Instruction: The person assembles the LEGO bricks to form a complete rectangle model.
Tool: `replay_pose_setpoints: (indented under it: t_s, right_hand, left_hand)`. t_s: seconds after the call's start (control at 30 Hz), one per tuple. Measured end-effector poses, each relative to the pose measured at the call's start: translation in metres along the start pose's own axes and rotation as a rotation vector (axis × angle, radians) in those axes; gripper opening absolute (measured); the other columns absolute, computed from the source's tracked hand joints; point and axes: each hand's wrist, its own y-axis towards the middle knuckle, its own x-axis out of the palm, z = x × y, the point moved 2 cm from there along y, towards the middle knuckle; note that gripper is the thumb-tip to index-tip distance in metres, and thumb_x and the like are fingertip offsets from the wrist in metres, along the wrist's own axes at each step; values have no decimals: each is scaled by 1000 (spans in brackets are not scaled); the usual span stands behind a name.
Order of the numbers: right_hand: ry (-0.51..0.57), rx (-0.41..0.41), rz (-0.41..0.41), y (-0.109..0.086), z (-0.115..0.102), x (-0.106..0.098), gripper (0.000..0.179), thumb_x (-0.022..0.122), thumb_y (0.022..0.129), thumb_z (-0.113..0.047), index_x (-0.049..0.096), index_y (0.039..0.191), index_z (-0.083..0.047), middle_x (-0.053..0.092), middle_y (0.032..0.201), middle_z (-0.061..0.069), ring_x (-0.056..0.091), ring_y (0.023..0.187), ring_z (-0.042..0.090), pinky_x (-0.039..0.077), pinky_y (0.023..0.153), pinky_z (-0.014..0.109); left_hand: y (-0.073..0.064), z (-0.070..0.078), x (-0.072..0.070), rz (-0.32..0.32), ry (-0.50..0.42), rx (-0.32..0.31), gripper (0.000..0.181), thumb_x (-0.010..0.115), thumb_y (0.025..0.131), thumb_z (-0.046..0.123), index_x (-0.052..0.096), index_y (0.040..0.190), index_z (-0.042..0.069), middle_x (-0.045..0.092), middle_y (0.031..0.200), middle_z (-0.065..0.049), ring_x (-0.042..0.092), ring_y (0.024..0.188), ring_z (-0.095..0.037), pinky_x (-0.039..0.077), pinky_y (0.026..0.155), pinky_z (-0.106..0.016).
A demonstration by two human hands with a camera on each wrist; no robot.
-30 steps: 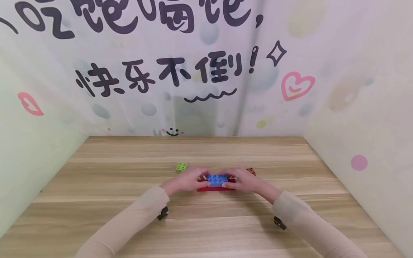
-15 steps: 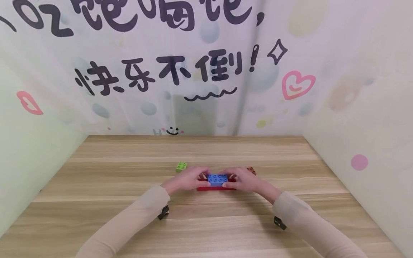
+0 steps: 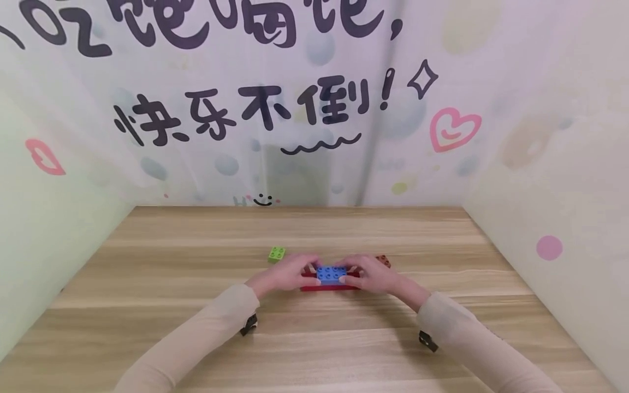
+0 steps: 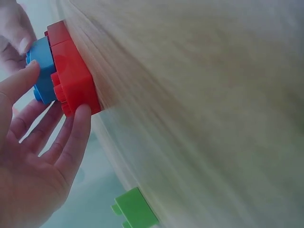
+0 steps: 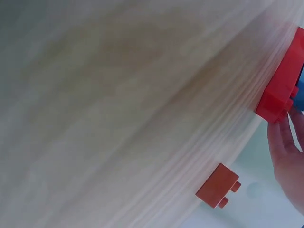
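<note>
A blue toy building brick (image 3: 331, 274) with studs on top sits on a longer red base of toy bricks (image 3: 330, 288) at mid-table. From its left end my left hand (image 3: 290, 272) grips the blue brick, thumb in front and fingers behind. My right hand (image 3: 372, 274) holds the opposite end in the same way. In the left wrist view, the thumb presses the blue brick (image 4: 43, 71), while a fingertip rests against the end of the red bricks (image 4: 73, 71). Fingers of the right hand (image 5: 289, 156) reach the red end (image 5: 280, 90) in the right wrist view.
Behind my left hand lies a small lime green brick (image 3: 277, 254). A brown brick (image 3: 383, 261) lies behind my right hand, partly hidden by it. The wooden table (image 3: 334, 349) meets a printed cloth wall (image 3: 206, 174) at the back, with pale walls on both sides.
</note>
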Motion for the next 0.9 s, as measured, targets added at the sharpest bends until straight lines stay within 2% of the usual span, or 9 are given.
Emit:
replay_pose_setpoints:
  t_s: [0.17,0.33,0.6,0.9]
  right_hand:
    - [69,21,-20,-2,1,-1,37,58,85,-30,57,118,-14,53,105,0,50,88,15,44,75,32]
    - [53,17,-11,-1,3,-1,37,59,85,-31,57,118,-15,52,100,-4,50,86,13,43,74,30]
    - [64,22,-1,-2,1,-2,37,59,84,-32,56,118,-17,52,105,-3,49,91,15,41,78,33]
    - [71,16,-16,-2,0,-2,36,60,84,-29,56,117,-13,52,99,-5,51,92,15,44,79,32]
  left_hand:
    - [-1,-2,1,0,-6,-8,30,63,82,28,55,106,13,55,99,3,52,91,-13,44,75,-27]
    - [-1,-1,0,4,30,0,30,63,82,28,54,106,13,53,100,3,52,91,-14,43,76,-27]
    - [0,1,-2,3,45,-31,32,63,82,30,54,109,15,52,102,4,51,93,-13,42,78,-26]
    - [0,-1,1,9,68,-6,28,59,84,34,56,105,16,55,97,5,51,87,-8,44,74,-24]
